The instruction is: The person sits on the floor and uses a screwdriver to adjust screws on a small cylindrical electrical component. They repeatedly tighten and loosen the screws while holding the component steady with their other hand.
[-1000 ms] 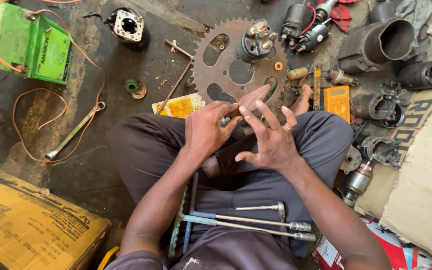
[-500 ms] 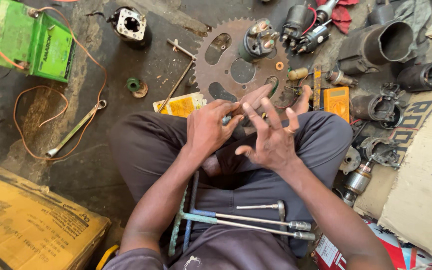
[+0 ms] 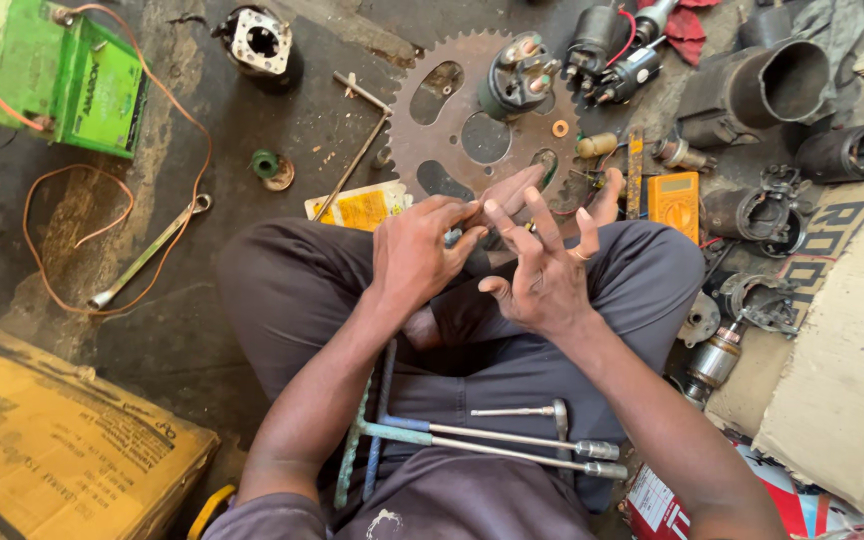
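Bare hands — fingers spread, grip loose

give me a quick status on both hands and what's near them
Left hand fingers curled, meeting right hand, fingers spread. Anything pinched too small to tell. Rusty sprocket just beyond; long wrenches on lap.

A dark, oil-stained concrete floor fills the view under flat daylight. A rusty sprocket wheel lies at its middle top. Left of the sprocket sit a green battery and a looping orange wire; below-left, flattened yellow cardboard; to its right, black motor housings.
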